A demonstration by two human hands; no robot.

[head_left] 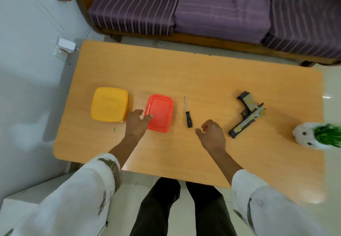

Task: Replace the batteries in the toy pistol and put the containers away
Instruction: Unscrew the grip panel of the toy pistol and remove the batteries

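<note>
A tan and black toy pistol [248, 114] lies on the right part of the wooden table [184, 69]. A black-handled screwdriver [187, 114] lies left of it. A red lidded container [159, 113] and a yellow lidded container [109, 104] sit side by side on the left. My left hand [137, 124] rests at the red container's near left corner, thumb on its lid. My right hand [212, 134] hovers just right of the screwdriver's handle, fingers loosely curled, holding nothing.
A white owl-shaped pot with green grass [318, 137] stands at the table's right edge. A purple striped sofa [221, 8] runs along the far side. A wall [27, 51] with a white socket box [65, 46] is on the left.
</note>
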